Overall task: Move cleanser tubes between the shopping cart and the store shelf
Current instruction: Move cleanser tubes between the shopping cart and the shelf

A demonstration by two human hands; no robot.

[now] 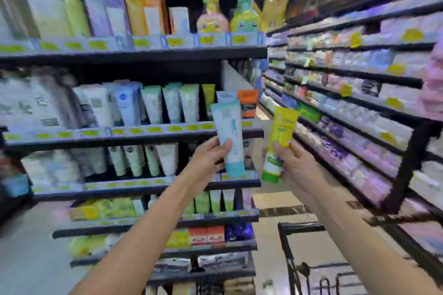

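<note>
Step in hand: most likely carrying two tubes between cart and shelf, both raised in front of the shelving; direction of the transfer not readable from this moment.
Left hand (211, 153): clamped on the white-and-teal tube (229, 136), thumb across the front near mid-body, fingers behind.
Right hand (293, 163): clamped on the yellow-green tube (279, 145), thumb and fingers wrapped round its lower half.
Position of the tubes: held in the air, side by side but apart, in front of the right end of the store shelf (134, 133); neither touching shelf or cart.
Shopping cart (287, 246): dark frame low at the right, below the right forearm; contents too blurred to read.
Doing it well: one tube at a time; cap end down to match the row of standing tubes (167, 103); grip kept low on the body so the crimped top leads into a gap; neighbouring tubes steadied, since a nudge probably topples the row.
White-and-teal tube: flat crimped top, pale body, teal cap at the bottom, tilted slightly left.
Yellow-green tube: bright yellow upper body, green lower part and cap, leaning slightly right; print too smeared to read.
</note>
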